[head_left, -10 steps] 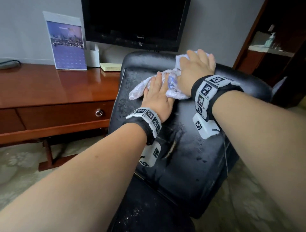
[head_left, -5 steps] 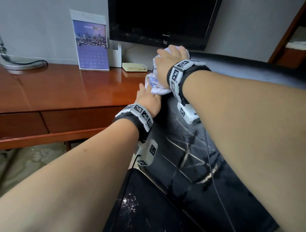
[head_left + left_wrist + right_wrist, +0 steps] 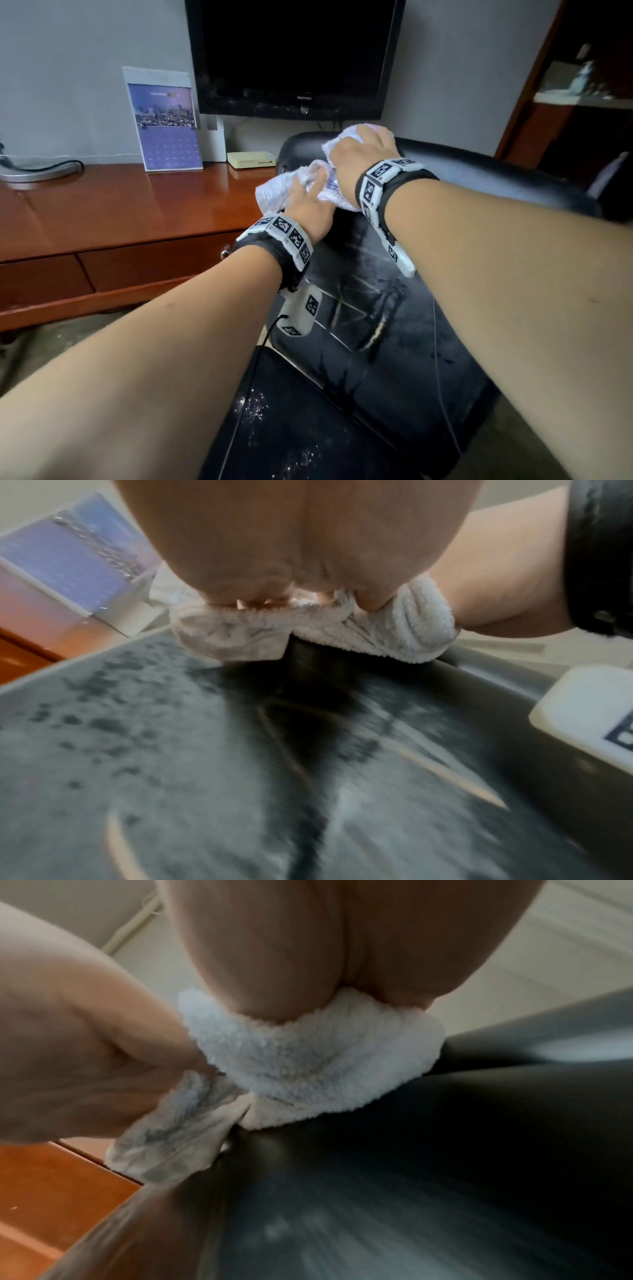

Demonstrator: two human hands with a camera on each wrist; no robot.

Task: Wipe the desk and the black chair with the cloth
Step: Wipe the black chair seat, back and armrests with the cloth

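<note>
The black chair [image 3: 394, 325] has a cracked, dusty backrest, streaked where the cloth has passed. A white terry cloth [image 3: 274, 192] lies bunched on the backrest's upper left corner, beside the reddish wooden desk [image 3: 120, 205]. My left hand [image 3: 310, 200] presses on the cloth's lower part with its fingers laid flat. My right hand [image 3: 363, 154] sits higher, its fingers curled over the cloth at the chair's top edge. The wrist views show the cloth [image 3: 377, 631] [image 3: 308, 1064] squeezed under both palms against the chair [image 3: 171, 750] [image 3: 445, 1177].
A dark monitor [image 3: 291, 51] hangs on the wall behind the chair. A purple calendar [image 3: 164, 126], a small cream box [image 3: 251, 159] and a lamp base [image 3: 27, 171] stand on the desk. A drawer knob [image 3: 225, 253] is near my left wrist. A dark doorway [image 3: 582, 96] is at the right.
Both hands slid the cloth leftward along the top of the chair back to its left corner by the desk. Both hands have stayed on the cloth.
</note>
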